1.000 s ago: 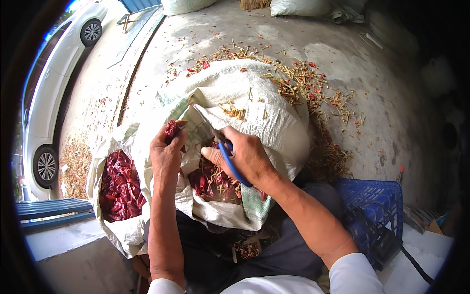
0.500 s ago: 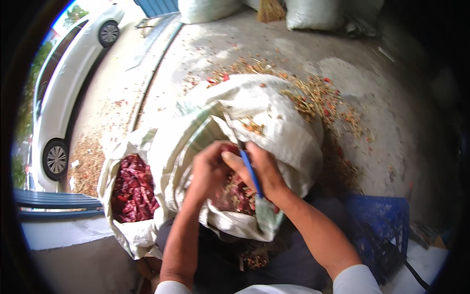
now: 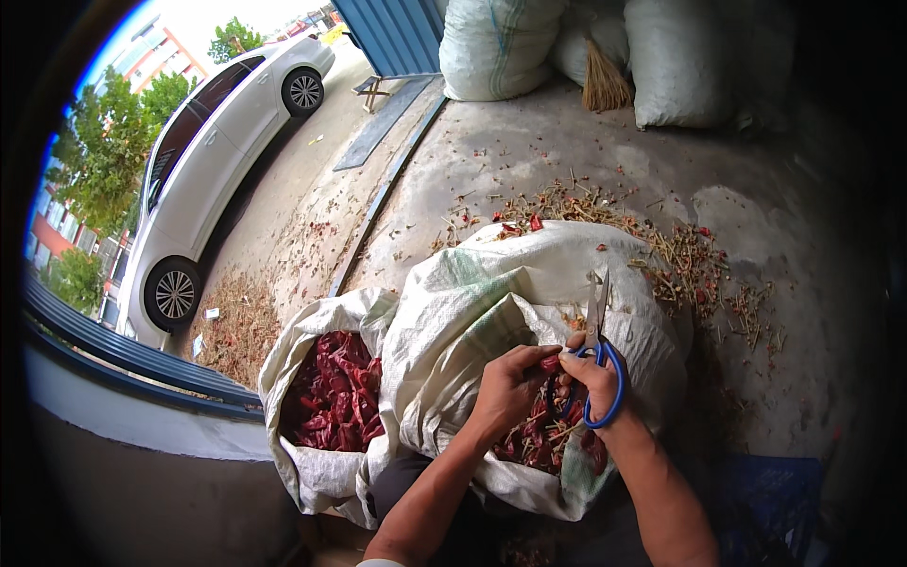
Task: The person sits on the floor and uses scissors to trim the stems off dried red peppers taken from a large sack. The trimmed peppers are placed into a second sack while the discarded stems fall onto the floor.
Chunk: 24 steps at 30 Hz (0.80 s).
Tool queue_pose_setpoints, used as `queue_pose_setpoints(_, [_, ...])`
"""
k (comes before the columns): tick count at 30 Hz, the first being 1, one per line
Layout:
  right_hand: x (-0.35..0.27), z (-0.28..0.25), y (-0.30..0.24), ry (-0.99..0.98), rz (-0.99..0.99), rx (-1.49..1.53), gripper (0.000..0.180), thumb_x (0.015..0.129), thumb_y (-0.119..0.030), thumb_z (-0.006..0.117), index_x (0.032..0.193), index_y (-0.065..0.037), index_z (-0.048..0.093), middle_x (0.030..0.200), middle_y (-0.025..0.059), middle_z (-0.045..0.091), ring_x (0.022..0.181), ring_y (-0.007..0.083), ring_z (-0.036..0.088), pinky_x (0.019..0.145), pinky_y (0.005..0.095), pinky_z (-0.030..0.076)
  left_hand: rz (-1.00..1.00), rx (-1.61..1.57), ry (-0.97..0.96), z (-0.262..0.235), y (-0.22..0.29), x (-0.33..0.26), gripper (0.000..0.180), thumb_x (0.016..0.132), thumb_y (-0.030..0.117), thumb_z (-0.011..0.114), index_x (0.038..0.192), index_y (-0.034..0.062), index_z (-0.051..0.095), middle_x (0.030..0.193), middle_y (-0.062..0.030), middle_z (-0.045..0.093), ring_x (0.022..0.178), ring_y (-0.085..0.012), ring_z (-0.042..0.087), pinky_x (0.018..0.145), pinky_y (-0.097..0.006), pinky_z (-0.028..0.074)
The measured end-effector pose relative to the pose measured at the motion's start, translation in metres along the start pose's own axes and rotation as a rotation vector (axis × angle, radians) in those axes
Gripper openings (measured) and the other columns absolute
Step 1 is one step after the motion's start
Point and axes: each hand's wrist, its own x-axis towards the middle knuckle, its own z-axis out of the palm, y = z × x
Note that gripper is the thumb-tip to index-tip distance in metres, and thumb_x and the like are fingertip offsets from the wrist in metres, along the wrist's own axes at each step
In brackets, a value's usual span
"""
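Note:
My left hand [image 3: 510, 380] pinches a dried red chili pepper [image 3: 550, 364] between thumb and fingers. Close beside it, my right hand [image 3: 595, 380] grips scissors with blue loop handles [image 3: 617, 386]. Their metal blades point away from me, the tips slightly apart. Both hands are above the open mouth of a large white woven sack [image 3: 444, 326]. Inside it lie dried red chilies with pale stems [image 3: 539, 437], partly hidden by my hands. To the left, a smaller white sack [image 3: 312, 472] holds a heap of dark red chilies [image 3: 338, 397].
Stems and chili bits [image 3: 685, 260] are scattered over the concrete floor beyond the sack. Full white sacks [image 3: 496, 52] and a straw broom [image 3: 603, 80] stand at the back. A blue crate [image 3: 770, 496] sits at lower right. Outside at left is a white car [image 3: 213, 156].
The whole view has shifted, so the sacks and hands appear farther right and lower. The scissors have turned from edge-on to show their loops, with the blades pointing more straight ahead.

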Motion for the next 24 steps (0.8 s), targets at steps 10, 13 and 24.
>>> queue_pose_setpoints(10, [0.001, 0.005, -0.008, 0.121, -0.418, -0.624, 0.028, 0.086, -0.016, 0.067, 0.107, -0.001, 0.056, 0.077, 0.0063, 0.063, 0.068, 0.0154, 0.062, 0.064, 0.0313, 0.051, 0.311, 0.506, 0.178, 0.007, 0.018, -0.012, 0.032, 0.090, 0.010, 0.072, 0.121, 0.0009, 0.067, 0.111, -0.0142, 0.067, 0.097, -0.0229, 0.068, 0.084, -0.031, 0.053])
queue_pose_setpoints(13, [-0.002, 0.008, -0.014, 0.094, -0.409, -0.687, 0.026, 0.088, -0.014, 0.067, 0.107, -0.001, 0.056, 0.077, 0.0065, 0.063, 0.069, 0.0148, 0.062, 0.064, 0.0307, 0.051, 0.098, -0.004, 0.038, 0.003, 0.014, -0.011, 0.028, 0.095, 0.014, 0.068, 0.117, -0.0046, 0.066, 0.108, -0.0112, 0.069, 0.095, -0.0166, 0.067, 0.080, -0.029, 0.054])
queue_pose_setpoints(24, [-0.004, 0.003, -0.007, -0.014, -0.404, -0.687, 0.027, 0.085, -0.011, 0.066, 0.108, 0.001, 0.058, 0.077, 0.0090, 0.068, 0.068, 0.0187, 0.067, 0.063, 0.0335, 0.054, -0.063, -0.045, 0.094, -0.001, -0.001, -0.007, 0.017, 0.094, 0.002, 0.065, 0.111, -0.0007, 0.067, 0.095, -0.0052, 0.071, 0.088, -0.0109, 0.066, 0.078, -0.025, 0.054])
